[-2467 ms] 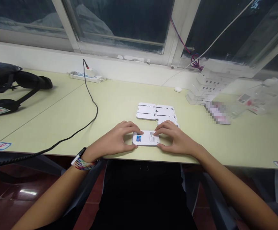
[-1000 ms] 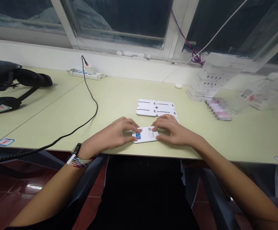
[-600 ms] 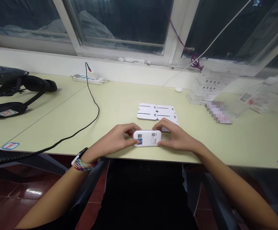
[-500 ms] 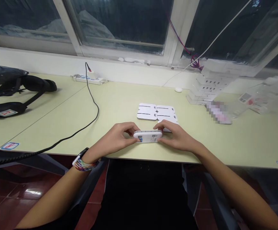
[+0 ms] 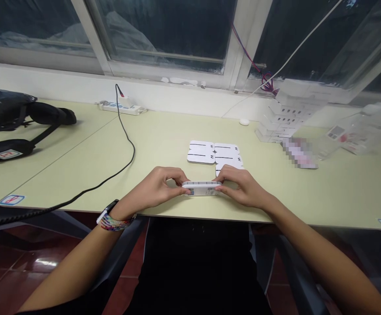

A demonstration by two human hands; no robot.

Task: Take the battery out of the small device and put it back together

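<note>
Between my two hands a flat white device with rounded ends [image 5: 201, 190] stands on its edge near the front of the table. Printed labels show on the side facing me, and a grey slotted strip runs along its top. My left hand [image 5: 159, 186] pinches its left end between thumb and fingers. At the other end, my right hand [image 5: 241, 186] pinches it the same way. Just beyond lie several white rounded panels with black lines and a W mark [image 5: 201, 152], set edge to edge. My right fingers partly cover the nearest panel [image 5: 227, 169].
A stack of white boxes [image 5: 280, 118] stands at the back right, with clear plastic bags [image 5: 367, 129] beside it. At the left lie a black strapped headset [image 5: 22, 127] and a black cable [image 5: 111, 177] running to a power strip [image 5: 123, 107]. Windows line the back.
The device has tipped, so its slotted top edge shows more and its labelled side shows less. My right fingers have closed in on its right end.
</note>
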